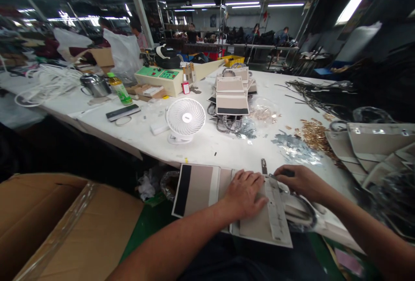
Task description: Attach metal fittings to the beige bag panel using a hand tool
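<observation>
Beige card panel (259,222) lies at the near edge of the white table (207,142), partly overhanging toward the person; the left hand (246,192) rests flat on it with fingers spread, pressing it down rather than gripping it; the right hand (300,181) sits just right of the panel, fingers curled around what looks like a small dark tool (287,172), though how tightly I cannot tell; a small dark metal piece (264,166) lies just beyond the panel; a second panel (194,188) with a black stripe lies to its left; farther beyond the panel stand a white fan (185,119), a stack of finished panels (231,93) and a scatter of gold fittings (313,134); judging from this, steady flat pressure from the left palm should keep the panel from sliding while the right hand works along its pale strip.
</observation>
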Demonstrator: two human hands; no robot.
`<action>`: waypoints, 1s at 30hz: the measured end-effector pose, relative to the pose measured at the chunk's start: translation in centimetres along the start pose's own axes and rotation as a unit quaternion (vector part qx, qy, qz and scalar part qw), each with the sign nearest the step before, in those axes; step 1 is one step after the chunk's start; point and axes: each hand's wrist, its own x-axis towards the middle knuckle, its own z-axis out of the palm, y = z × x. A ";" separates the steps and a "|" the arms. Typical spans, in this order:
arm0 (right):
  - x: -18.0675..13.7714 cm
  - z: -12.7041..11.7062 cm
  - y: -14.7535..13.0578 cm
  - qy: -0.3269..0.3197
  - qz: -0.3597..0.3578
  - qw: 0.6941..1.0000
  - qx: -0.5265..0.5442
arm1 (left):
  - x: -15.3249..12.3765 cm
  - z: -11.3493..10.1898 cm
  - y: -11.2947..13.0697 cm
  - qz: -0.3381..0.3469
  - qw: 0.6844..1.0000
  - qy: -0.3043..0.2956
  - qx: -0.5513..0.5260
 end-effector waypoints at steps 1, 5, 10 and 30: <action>0.1 0.6 -0.6 -0.015 -0.004 1.000 0.002 | 0.0 0.0 0.0 -0.001 1.000 0.002 -0.003; 0.7 1.9 -1.1 -0.038 -0.007 0.999 -0.020 | 0.2 -0.1 0.0 -0.006 1.000 0.008 -0.015; 1.3 1.9 -0.3 -0.038 -0.019 0.997 -0.061 | 0.2 -0.4 0.0 -0.002 1.000 0.010 -0.021; 0.4 3.9 3.3 0.074 -0.047 0.979 -0.184 | 4.0 0.4 -0.7 -0.041 0.998 0.035 -0.016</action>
